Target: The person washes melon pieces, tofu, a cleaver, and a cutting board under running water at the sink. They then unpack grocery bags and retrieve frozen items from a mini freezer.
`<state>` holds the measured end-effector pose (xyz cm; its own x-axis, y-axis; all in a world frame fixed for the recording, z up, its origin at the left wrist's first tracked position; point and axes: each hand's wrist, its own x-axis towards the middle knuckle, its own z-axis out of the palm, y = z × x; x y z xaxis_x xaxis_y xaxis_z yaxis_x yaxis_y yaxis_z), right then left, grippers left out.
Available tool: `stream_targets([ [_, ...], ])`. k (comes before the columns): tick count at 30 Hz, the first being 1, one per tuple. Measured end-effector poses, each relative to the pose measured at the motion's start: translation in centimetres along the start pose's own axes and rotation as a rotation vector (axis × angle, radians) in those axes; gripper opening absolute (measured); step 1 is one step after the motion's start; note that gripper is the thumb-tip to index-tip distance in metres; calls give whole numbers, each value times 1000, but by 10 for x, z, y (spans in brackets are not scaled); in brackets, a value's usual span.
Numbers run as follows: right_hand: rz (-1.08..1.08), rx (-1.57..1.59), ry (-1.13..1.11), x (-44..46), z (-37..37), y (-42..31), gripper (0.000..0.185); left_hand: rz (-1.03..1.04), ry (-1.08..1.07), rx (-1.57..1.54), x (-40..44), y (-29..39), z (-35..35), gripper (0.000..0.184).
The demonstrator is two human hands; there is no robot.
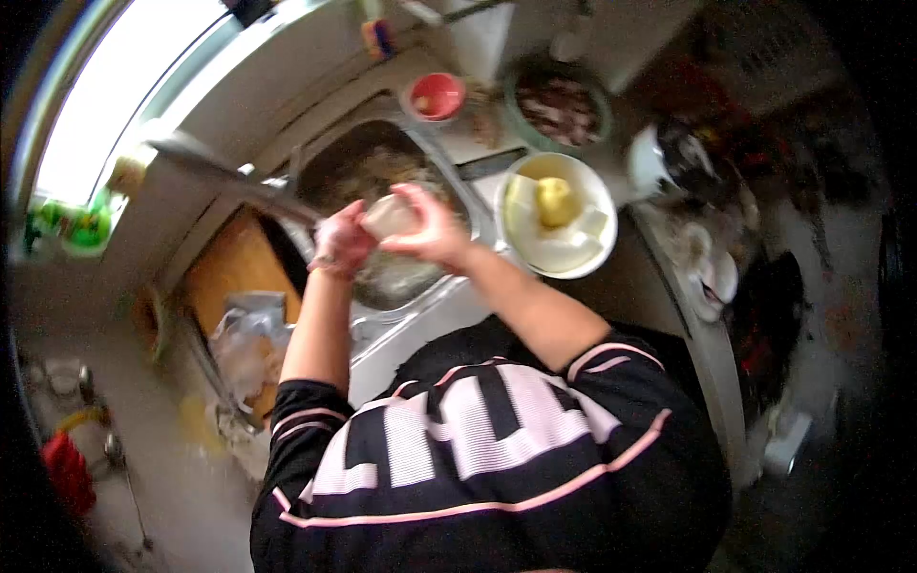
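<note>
Over the metal sink (pixel 466 202), a pale, whitish lump (pixel 390 219) is held between my two hands; blur keeps me from telling its kind. My right hand (pixel 432 227) curves around its right side, thumb below and fingers above. Against its left side my left hand (pixel 341 239) is closed, its fingers partly hidden. Murky water with light-coloured scraps shows in the sink beneath. To the right of the sink stands a white bowl (pixel 564 271) containing pale cut pieces (pixel 521 201) and a rounded yellow lump (pixel 556 202).
A small red bowl (pixel 437 97) sits behind the sink. Farther right is a greenish basin (pixel 512 103) of pinkish-brown chunks (pixel 559 110). A wooden board (pixel 234 267) and a plastic bag (pixel 250 334) lie on the left. The faucet (pixel 224 174) reaches in from the left.
</note>
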<state>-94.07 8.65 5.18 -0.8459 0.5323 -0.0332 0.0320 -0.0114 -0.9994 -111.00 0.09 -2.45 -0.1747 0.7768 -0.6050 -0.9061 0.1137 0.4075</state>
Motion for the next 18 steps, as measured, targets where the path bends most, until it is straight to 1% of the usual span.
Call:
stream_targets([
  [1,247,318,-83,-6,-13,-29,76,-6,-46,74,26,3,-49,28],
  [2,249,394,21,-5,-15,-15,70,96,150,97,-28,13,10,28],
  [3,271,454,-42,-7,-28,-23,67,170,140,115,-46,20,14,37],
  [4,204,434,12,-14,-39,-30,68,190,140,134,-42,31,0,36],
  [5,184,426,7,-16,-53,-34,75,174,134,71,-16,46,-34,31],
  [7,87,318,29,-23,-75,-44,80,246,74,180,-11,75,-48,30],
  [8,78,249,43,-27,-82,-57,81,270,130,156,-14,87,-47,30],
  [9,32,101,45,-27,-90,-61,81,289,183,135,-17,99,-44,29],
  [10,-13,-51,57,-28,-99,-64,81,310,293,182,-15,109,-37,28],
  [11,-59,-205,78,-31,-108,-69,82,329,236,305,-15,124,-36,34],
  [12,-157,-450,133,-35,-114,-76,81,326,205,169,-6,139,-43,30],
  [13,-169,-529,136,-39,-119,-84,81,318,175,33,3,150,-51,26],
  [15,-186,-688,137,-48,-131,-96,80,219,228,161,-4,164,-36,55],
  [16,-202,-708,161,-53,-140,-90,80,222,236,84,-11,161,-18,56],
  [17,-165,-756,177,-61,-146,-89,79,265,282,98,-23,154,7,52],
  [18,-128,-803,192,-68,-150,-89,79,266,304,115,-17,152,3,46],
])
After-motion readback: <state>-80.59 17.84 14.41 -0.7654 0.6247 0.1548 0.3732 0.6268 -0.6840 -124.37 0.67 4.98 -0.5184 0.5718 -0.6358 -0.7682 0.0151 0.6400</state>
